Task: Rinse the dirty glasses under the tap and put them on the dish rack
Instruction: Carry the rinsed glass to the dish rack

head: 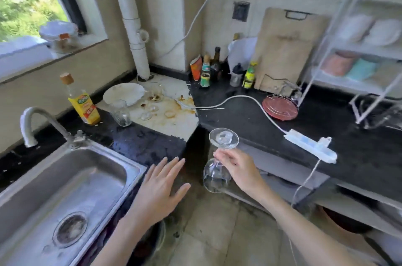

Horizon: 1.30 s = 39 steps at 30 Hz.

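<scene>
Transfer to the dish rack point(356, 52) looks to be the step in hand: the right hand point(237, 170) pinches the stem of an inverted wine glass point(218, 161) in mid-air, off the counter's front edge. The left hand point(161, 189) hovers spread and empty beside the sink point(130, 165). Next the glass likely needs carrying to the rack at the counter's far right corner, while a tumbler point(120, 112) waits behind the sink's far edge.

The right hand point(236, 169) hides the wine glass point(217, 163) stem; the sink point(65, 189) and dish rack point(356, 52) run off-frame, bottle labels unreadable

Left hand point(162, 185) flat, fingers spread, holding nothing; right hand point(238, 170) pinching stem of upturned wine glass point(219, 157).
</scene>
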Each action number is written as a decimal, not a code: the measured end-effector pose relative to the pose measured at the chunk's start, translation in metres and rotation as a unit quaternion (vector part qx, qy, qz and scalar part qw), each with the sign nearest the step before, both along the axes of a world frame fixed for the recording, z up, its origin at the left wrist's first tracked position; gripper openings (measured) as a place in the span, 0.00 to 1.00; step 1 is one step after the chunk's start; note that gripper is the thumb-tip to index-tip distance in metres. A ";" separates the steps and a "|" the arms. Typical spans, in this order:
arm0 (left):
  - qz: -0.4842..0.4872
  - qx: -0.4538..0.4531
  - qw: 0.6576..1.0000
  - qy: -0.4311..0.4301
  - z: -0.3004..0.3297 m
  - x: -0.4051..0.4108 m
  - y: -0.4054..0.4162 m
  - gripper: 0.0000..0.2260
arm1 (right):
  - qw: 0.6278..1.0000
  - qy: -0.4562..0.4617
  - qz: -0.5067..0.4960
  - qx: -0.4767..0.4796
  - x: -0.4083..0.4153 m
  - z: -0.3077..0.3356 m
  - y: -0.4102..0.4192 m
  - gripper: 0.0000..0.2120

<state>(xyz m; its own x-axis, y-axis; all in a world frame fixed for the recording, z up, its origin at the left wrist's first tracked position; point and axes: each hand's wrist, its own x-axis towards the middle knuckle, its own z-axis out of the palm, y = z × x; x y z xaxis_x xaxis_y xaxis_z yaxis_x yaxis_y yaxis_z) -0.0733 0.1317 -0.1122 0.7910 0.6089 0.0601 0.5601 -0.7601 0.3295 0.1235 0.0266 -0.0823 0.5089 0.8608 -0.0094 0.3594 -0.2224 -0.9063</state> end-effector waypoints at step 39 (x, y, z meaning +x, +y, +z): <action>-0.394 0.026 0.917 -0.064 0.051 0.670 -0.312 0.36 | 0.913 -0.059 -0.401 0.051 0.522 0.047 -0.438 0.08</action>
